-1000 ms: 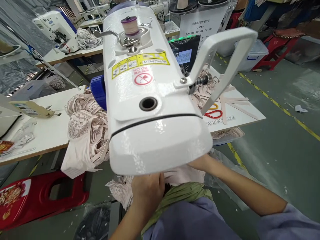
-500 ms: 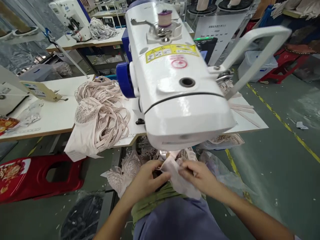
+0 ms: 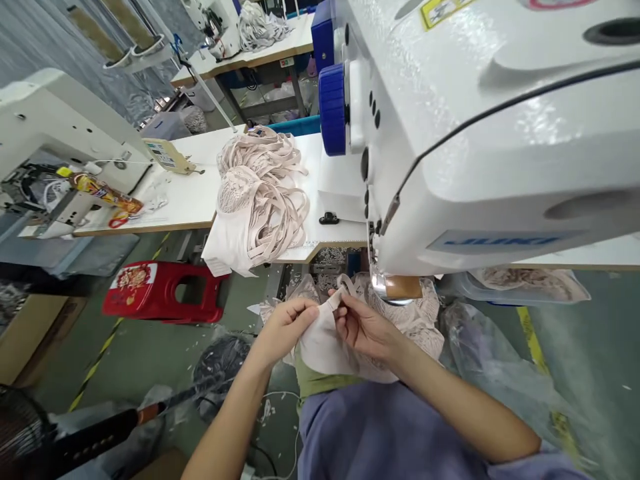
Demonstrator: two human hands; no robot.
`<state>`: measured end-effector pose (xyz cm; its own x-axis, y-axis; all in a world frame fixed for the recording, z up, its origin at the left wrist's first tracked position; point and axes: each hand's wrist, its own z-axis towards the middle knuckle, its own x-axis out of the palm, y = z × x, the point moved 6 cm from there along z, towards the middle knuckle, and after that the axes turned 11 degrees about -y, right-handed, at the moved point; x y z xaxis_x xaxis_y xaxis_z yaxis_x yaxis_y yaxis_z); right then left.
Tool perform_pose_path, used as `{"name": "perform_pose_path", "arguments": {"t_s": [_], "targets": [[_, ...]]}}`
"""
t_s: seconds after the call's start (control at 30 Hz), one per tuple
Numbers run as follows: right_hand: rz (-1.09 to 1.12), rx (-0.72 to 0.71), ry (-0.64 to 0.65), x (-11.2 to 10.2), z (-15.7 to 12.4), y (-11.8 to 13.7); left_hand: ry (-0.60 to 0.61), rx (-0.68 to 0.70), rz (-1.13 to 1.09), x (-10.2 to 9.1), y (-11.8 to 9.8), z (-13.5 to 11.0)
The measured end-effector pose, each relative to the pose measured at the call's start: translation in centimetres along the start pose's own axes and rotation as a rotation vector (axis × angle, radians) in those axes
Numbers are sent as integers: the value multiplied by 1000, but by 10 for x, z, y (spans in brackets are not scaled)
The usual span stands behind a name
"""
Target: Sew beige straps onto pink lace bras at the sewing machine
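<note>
Both hands pinch the upper edge of a pale pink bra (image 3: 325, 343) over my lap. My left hand (image 3: 287, 327) grips the cloth at its left, thumb on top. My right hand (image 3: 367, 327) holds the edge where a narrow strap rises, its fingers curled. Just beyond, to the right, is the metal presser area of a white sewing machine (image 3: 500, 167); the bra is apart from the needle, which I cannot see. More lace bra cloth (image 3: 415, 320) hangs below the machine head, to the right of my hands.
A heap of beige lace bras with straps (image 3: 265, 213) lies on the white table (image 3: 320, 240) at left. A red plastic stool (image 3: 163, 291) and a fan (image 3: 75, 437) stand on the left. A clear bin (image 3: 530, 287) of cloth is at right. An orange drink bottle (image 3: 103, 191) lies farther left.
My view has swung left and closer to the machine. Both hands have drawn the bra leftward, away from the machine's needle area, and its strap edge now shows between them.
</note>
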<state>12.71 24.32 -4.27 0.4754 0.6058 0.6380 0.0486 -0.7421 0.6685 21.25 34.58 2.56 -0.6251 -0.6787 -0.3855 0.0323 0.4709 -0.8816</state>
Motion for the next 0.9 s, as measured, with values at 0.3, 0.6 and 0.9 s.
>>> {"name": "perform_pose_path", "arguments": {"t_s": [0.3, 0.6, 0.9], "targets": [[-567, -396, -400, -62, 1, 7, -125, 32, 48, 61, 46, 25], [-1163, -680, -300, -87, -24, 19, -116, 164, 94, 89, 45, 14], [-1279, -814, -342, -75, -24, 32, -62, 135, 96, 90, 23, 1]]}}
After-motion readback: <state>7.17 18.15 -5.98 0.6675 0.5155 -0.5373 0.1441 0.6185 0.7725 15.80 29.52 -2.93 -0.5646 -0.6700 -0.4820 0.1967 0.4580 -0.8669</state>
